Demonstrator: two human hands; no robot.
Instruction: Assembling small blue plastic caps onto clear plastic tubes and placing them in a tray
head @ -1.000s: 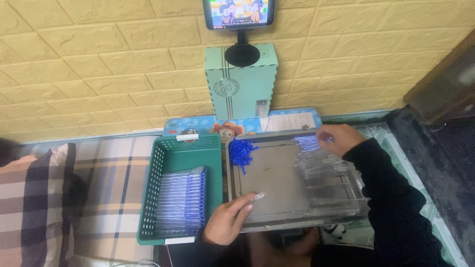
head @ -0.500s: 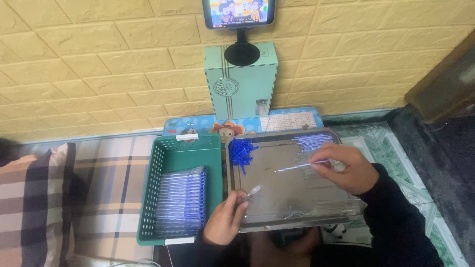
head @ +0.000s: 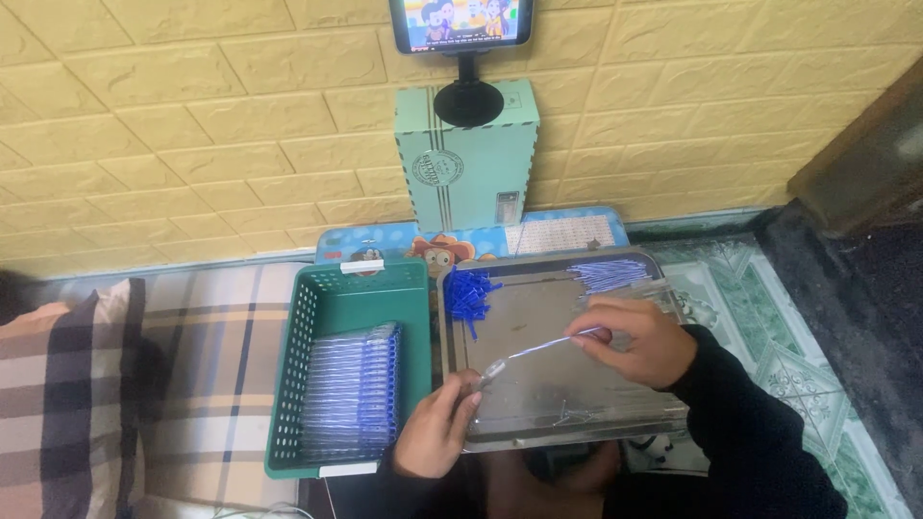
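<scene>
Both hands work over the tray (head: 500,434): my right hand (head: 630,336) pinches a thin blue refill (head: 548,344), my left hand (head: 437,428) pinches a clear barrel (head: 490,372) at its tip. I should keep the two in line and slide gently. Blue caps (head: 468,293) lie behind, and a green basket (head: 327,298) of finished pens (head: 351,394) stands left.

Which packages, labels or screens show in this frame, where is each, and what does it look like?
Screen: top centre against the brick-pattern wall, dark frame, colourful cartoon picture, on a black stand.
Box: under the screen, upright mint-green carton with a round stamp mark and a small label.
Printed mat: behind the tray, blue with cartoon figures and a white chart panel.
Basket labels: small white tags on the green basket's far and near rims.
</scene>
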